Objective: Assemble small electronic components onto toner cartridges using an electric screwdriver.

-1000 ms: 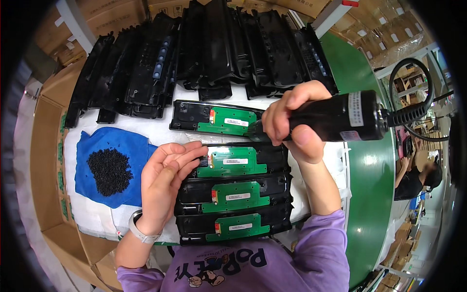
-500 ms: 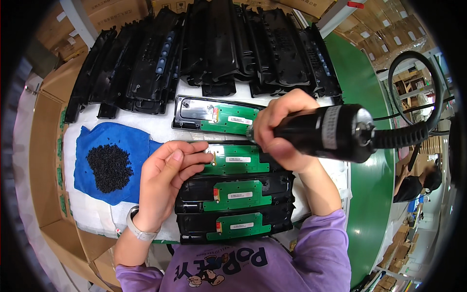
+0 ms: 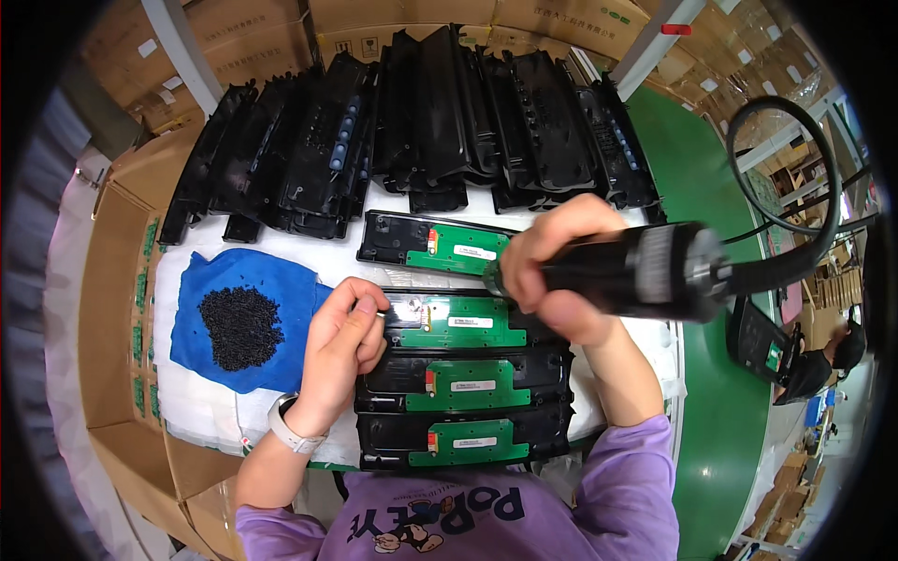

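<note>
My right hand [image 3: 564, 271] is wrapped around a black corded electric screwdriver [image 3: 608, 273], blurred by motion. Its tip end is by the gap between the upper two black plastic panels, and my hand hides it. My left hand [image 3: 344, 327] has its fingers curled and pinched together at the left end of the second panel; whatever they may hold is too small to name. Green circuit boards sit in the panels: the top panel [image 3: 388, 245], the second board [image 3: 475, 337], the third panel [image 3: 382, 385] and the nearest panel [image 3: 385, 441].
On a blue cloth [image 3: 192, 341] at the left lies a heap of small black screws [image 3: 241, 327]. Stacked black plastic housings [image 3: 440, 112] line the table's back. A cardboard box [image 3: 117, 374] borders the left side. The screwdriver's cable [image 3: 786, 271] loops at right, near another person [image 3: 823, 369].
My left hand's fingers have drawn back from the second board and curled together at the panel's left end. My right hand keeps the screwdriver in nearly the same spot. The whole view has shifted.
</note>
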Tool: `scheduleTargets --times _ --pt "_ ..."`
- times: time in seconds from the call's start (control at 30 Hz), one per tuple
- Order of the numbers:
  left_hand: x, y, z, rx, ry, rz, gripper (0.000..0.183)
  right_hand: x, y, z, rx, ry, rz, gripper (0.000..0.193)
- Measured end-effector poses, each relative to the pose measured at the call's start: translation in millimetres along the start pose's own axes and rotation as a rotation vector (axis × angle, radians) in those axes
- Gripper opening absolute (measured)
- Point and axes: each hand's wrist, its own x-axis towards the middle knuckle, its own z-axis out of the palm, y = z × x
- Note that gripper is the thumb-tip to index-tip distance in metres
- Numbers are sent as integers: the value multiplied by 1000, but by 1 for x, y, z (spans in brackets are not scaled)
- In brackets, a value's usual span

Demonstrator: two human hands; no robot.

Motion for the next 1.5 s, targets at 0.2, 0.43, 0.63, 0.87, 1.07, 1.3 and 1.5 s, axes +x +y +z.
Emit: scheduleTargets --times 0.2,0.43,0.63,0.87,1.07,1.3,1.5 --pt "-1 -5 13 98 -134 59 14 5 -18 10 557 95 -182 37" --pt "-4 -9 10 18 -178 -98 8 1 -18 20 605 175 -182 36" --pt "-6 -9 14 78 -155 -55 3 -5 -19 22 604 162 -168 36" --pt "-6 -11 17 121 -158 -26 7 -4 -20 32 496 265 -73 31" --pt "-8 -17 20 330 -136 117 7 0 -22 35 547 469 20 20" --pt "-7 -21 16 187 -28 117 9 -2 -22 40 464 533 20 21" --pt "-6 0 18 316 -258 445 66 -4 -29 15 576 477 15 27"
